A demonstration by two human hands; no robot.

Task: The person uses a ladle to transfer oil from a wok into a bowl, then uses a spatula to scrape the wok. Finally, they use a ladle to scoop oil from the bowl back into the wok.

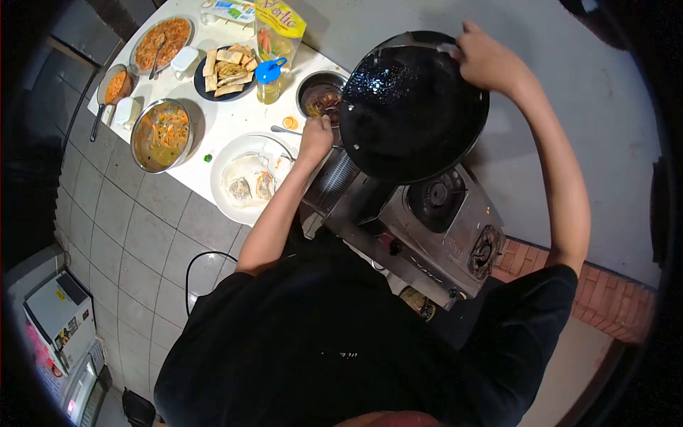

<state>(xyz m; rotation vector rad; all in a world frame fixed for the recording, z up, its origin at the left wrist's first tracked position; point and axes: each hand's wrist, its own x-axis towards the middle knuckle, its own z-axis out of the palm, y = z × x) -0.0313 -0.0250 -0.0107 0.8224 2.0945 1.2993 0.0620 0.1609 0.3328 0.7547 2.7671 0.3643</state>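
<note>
Well, the right hand (486,60) grips the tilted black wok's (413,114) edge above the gas stove (441,213); the left hand's (317,138) grip, beside the sauce pot (307,89) on the worktop (206,128), is unclear.

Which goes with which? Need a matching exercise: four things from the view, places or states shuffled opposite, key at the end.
Things:
1. Black wok
2. Blue lid
3. Dark plate
4. Steel bowl

Places or states:
A. Holds orange shreds in liquid
B. Held by the right hand
C. Bears a pile of pale golden pieces
D. Tops a container of yellow liquid

Pairs: 1-B, 2-D, 3-C, 4-A
</note>
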